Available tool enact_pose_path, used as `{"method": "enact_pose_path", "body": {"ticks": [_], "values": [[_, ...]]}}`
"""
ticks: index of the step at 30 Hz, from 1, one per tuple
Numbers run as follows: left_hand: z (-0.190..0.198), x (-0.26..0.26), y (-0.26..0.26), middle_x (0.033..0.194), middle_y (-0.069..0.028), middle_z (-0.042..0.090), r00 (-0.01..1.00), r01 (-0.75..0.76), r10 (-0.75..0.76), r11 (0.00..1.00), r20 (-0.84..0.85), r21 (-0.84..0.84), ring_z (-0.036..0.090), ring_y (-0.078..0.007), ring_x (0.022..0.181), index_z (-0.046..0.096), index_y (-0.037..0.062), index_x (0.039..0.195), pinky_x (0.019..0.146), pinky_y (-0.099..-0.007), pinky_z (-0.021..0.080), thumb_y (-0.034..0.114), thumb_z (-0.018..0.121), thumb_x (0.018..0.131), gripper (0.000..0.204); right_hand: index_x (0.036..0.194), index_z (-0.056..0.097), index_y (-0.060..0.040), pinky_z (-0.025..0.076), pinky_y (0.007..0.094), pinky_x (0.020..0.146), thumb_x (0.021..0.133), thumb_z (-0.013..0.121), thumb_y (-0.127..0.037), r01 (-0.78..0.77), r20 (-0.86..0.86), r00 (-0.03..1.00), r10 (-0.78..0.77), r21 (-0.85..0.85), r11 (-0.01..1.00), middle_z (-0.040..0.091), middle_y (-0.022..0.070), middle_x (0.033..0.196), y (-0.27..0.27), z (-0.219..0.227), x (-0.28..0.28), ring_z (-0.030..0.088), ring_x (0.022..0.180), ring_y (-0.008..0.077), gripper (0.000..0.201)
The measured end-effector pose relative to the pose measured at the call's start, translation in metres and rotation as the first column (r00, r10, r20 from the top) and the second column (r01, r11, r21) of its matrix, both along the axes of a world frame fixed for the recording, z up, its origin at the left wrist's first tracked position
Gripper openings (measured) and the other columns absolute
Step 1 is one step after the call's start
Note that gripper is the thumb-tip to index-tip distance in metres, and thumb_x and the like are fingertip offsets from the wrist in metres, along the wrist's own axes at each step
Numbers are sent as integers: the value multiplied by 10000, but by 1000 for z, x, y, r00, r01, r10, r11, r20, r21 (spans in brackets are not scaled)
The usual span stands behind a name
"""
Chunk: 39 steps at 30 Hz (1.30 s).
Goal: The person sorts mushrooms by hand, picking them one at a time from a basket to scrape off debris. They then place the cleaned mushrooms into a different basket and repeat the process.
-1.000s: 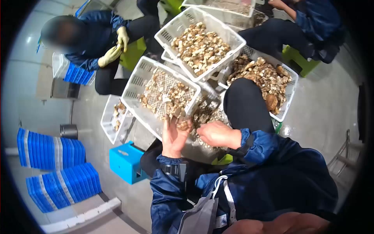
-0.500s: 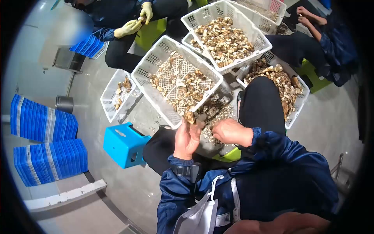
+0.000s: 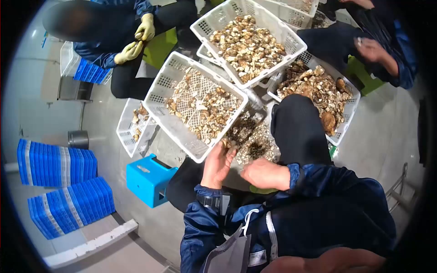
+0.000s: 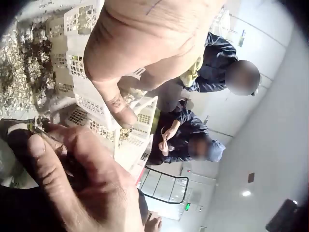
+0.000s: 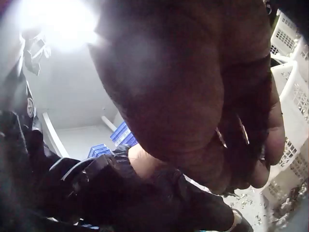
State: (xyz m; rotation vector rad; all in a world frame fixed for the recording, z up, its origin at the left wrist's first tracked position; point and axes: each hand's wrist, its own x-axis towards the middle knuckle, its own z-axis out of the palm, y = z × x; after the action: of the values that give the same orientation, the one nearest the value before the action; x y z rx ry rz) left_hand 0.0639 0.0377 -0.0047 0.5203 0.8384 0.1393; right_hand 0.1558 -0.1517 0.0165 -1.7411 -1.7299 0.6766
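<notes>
Head view, left side: two stacks of blue crates (image 3: 71,208), with a cylindrical metal container (image 3: 78,139) near the farther stack and a bright-blue stool (image 3: 148,179) on the grey floor (image 3: 111,136). Upper left: a seated person in pale gloves (image 3: 104,57). Upper right: a green stool (image 3: 363,78). Left wrist view: a lit green sign (image 4: 187,207).

Looks like smooth, slightly glossy plastic on the white crates (image 3: 180,141), moulded in open mesh. Reads as rough, matt and fibrous on the brown and cream pieces (image 3: 248,45). Shines like smooth plastic on the turquoise stool (image 3: 148,179) (same for the ribbed blue stacks (image 3: 73,207)). Gleams as metal on the round bucket (image 3: 78,139) and the bent rail (image 3: 403,182). Glints thinly, seemingly metallic, on the slim tool (image 4: 46,133). Creases as glossy cloth on the navy sleeves (image 3: 198,227), matt on the black trousers (image 3: 296,123). Appears hard and faintly glossy on the grey floor (image 3: 364,150).
</notes>
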Motion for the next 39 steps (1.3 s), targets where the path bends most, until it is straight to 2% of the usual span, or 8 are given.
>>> {"method": "enact_pose_path", "body": {"ticks": [7,9,11,17,28,30,33,39], "values": [[54,129,10,1417,-215,524,970,88,-126,979,209,182,562,-342,1290,363,-10,1498,1032,-394,532,191,529,1060,509,922,596,-42,523,420,694,882,565,-142,-38,-147,988,50,84,996,616,109,778,-16,14,10,639,739,282,112],[60,155,19,1474,-224,486,943,139,-212,951,258,277,549,-348,1302,279,-4,1553,1065,-394,507,208,543,1056,601,950,572,-39,516,426,711,898,579,-165,-24,259,966,-16,152,988,592,87,790,-20,-3,-10,636,747,255,136],[54,164,47,1505,-233,458,927,227,-313,907,207,354,544,-358,1308,198,-5,1585,1078,-402,491,203,544,1055,667,936,593,-66,524,373,636,914,610,-198,23,-163,987,-1,130,991,581,70,787,-12,9,7,646,799,243,135],[-98,76,185,1122,-100,660,919,89,106,883,-379,462,653,-204,941,529,13,1329,854,-359,577,55,551,1009,324,946,619,-78,562,413,715,911,585,-197,-27,-304,952,-18,-145,989,628,104,849,3,16,43,675,861,285,129],[-173,63,182,1134,-65,645,765,549,-264,743,-587,382,641,-152,953,592,6,1259,826,-311,552,76,625,991,280,1177,578,-33,585,479,790,933,576,-209,-311,-513,858,21,-486,817,644,200,983,29,25,85,684,973,370,301],[-166,78,183,1138,-103,659,699,663,-290,605,-654,440,644,-216,1022,619,38,1269,883,-348,531,86,656,962,312,1144,581,-18,587,478,783,932,578,-206,-266,-499,866,24,-419,868,645,193,972,25,26,87,687,971,360,283],[-144,108,165,1181,-177,641,608,734,-214,-214,-765,644,623,-328,1098,622,106,1301,957,-407,503,77,674,919,386,1110,580,-9,591,470,773,925,580,-190,-222,-428,903,39,-385,896,642,184,948,22,24,84,690,953,346,259],[-139,118,160,1196,-213,611,395,819,-170,-380,-903,430,608,-410,1116,584,146,1300,947,-469,509,136,701,890,426,1047,563,-25,592,408,634,912,596,-146,-137,-364,929,62,-185,973,604,141,861,10,9,79,686,813,298,183]]}}
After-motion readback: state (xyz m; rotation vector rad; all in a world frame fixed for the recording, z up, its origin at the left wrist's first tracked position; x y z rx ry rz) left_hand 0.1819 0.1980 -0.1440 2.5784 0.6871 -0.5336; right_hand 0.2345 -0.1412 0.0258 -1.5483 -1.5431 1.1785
